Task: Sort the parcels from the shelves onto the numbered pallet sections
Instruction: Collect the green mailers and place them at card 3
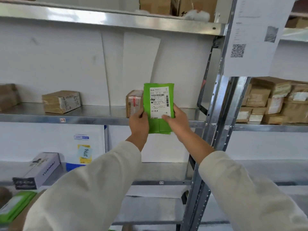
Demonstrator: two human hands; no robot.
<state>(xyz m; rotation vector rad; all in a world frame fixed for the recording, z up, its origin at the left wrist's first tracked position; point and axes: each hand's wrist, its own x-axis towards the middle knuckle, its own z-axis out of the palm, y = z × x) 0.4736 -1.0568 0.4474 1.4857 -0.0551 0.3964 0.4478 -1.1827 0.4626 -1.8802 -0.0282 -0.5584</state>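
Now | flat green mailer (159, 127), seemingly plastic, white label (159, 101) | left hand (139, 124), right hand (177, 124) pinch its sides

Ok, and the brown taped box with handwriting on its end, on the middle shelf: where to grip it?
Probably by its two short ends, reaching in from the open shelf front: the brown box lies flat, with bare shelf at both ends and the wall behind.

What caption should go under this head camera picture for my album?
A left hand and right hand hold a green parcel up before a metal shelf of brown boxes.
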